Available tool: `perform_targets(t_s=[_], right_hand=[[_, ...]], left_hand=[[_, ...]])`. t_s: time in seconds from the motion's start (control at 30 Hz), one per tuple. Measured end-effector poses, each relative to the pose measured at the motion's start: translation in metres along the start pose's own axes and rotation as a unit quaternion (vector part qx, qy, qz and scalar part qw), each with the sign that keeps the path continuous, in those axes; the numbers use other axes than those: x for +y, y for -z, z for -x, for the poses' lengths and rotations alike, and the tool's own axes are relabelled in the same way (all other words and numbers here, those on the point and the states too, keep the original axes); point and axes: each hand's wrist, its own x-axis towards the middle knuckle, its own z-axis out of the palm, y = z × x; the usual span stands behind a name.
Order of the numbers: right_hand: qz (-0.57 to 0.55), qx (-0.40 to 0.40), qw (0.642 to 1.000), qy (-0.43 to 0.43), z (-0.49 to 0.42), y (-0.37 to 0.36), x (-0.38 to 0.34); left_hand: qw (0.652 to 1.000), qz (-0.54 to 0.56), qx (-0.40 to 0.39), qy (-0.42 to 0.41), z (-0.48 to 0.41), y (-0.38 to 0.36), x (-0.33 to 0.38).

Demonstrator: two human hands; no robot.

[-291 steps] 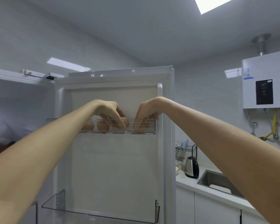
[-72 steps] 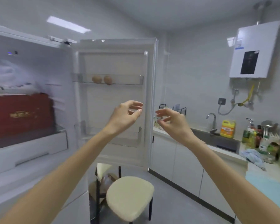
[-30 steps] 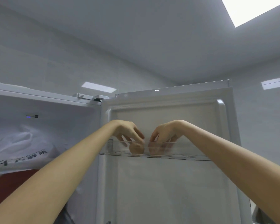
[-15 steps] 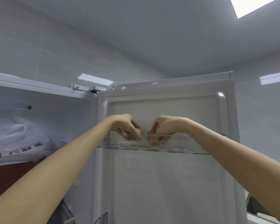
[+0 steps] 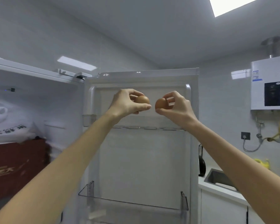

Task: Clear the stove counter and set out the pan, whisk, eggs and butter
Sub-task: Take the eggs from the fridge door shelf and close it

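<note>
Here our left hand (image 5: 126,102) pinches one smooth brown egg (image 5: 142,99) between thumb and fingers, and our right hand (image 5: 175,106) pinches a second brown egg (image 5: 160,104). Both are held just apart, above the clear plastic door shelf (image 5: 136,122) of the open white fridge door (image 5: 141,159).

This is a home kitchen. An open fridge door (image 5: 144,151) stands just behind my left hand (image 5: 128,102) and right hand (image 5: 174,105). Below and right of my grip, a steel sink (image 5: 217,177) sits in a white counter (image 5: 217,193), with a wall-mounted water heater (image 5: 270,84) above and perhaps a dark kettle (image 5: 202,165) beside it.
</note>
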Motion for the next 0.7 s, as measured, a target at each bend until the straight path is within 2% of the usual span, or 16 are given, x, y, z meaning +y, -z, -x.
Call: perform_targets(t_s=[0.33,0.7], right_hand=[[0.094,0.035,0.994,-0.044,0.104,0.112,0.040],[0.222,0.103,0.956,-0.164,0.227,0.307,0.076]], left_hand=[[0.991,0.070,-0.113,-0.018,0.081,-0.112,0.041],[0.944,0.189,-0.266,-0.049,0.149,-0.291,0.135]])
